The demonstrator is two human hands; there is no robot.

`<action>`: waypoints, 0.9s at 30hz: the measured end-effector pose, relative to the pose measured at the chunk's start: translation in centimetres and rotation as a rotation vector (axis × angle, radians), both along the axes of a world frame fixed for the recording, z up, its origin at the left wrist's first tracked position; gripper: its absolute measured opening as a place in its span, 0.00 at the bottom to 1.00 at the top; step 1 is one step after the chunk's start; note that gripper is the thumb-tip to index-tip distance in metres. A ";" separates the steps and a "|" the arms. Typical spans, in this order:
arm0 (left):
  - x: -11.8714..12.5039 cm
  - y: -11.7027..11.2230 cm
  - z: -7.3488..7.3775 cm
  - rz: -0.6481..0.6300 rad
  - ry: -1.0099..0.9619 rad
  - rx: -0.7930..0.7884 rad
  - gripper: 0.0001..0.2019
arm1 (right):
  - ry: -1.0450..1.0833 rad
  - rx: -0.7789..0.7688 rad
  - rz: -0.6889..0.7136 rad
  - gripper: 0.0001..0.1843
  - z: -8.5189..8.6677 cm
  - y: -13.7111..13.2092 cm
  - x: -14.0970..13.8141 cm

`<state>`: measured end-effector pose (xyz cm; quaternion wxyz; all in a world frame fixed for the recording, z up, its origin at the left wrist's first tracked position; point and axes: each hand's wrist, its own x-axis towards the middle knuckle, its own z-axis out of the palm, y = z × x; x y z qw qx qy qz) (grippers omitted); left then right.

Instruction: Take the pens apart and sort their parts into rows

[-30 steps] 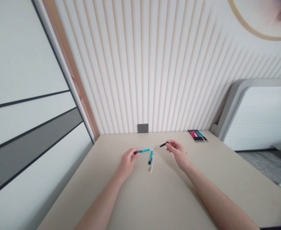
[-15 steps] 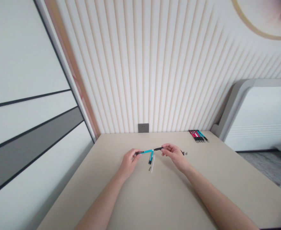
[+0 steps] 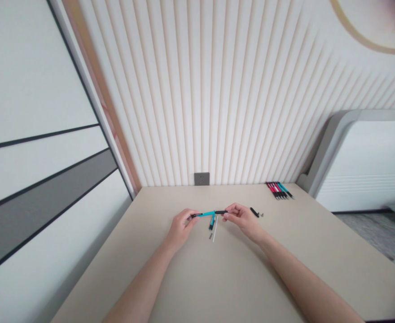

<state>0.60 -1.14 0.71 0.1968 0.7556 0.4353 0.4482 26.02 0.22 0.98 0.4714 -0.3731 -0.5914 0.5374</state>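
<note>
**Teal-and-black pen [image 3: 208, 214] pinched between both hands**

Your left hand [image 3: 183, 224] grips the teal end narrowly, and your right hand [image 3: 243, 220] grips the black end the same way, holding the pen level over the beige desk [image 3: 224, 278]. Just beneath lie a teal pen barrel [image 3: 212, 221], a white refill [image 3: 215, 229] and a small dark part [image 3: 211, 235]. A black pen piece [image 3: 254, 212] sits right of your right hand. A row of pens [image 3: 278, 190] lines the desk's back edge, any print too small to read.
</note>
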 end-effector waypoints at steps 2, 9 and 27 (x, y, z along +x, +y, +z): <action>-0.2 0.0 0.0 -0.023 0.013 0.016 0.08 | -0.045 0.004 -0.025 0.22 -0.2 0.1 0.0; -0.4 0.3 -0.5 -0.064 0.040 0.036 0.07 | -0.303 0.123 -0.054 0.23 -0.8 0.2 0.2; 1.2 1.7 1.1 -0.068 0.121 0.027 0.07 | -0.458 0.259 -0.185 0.25 -1.3 0.3 0.1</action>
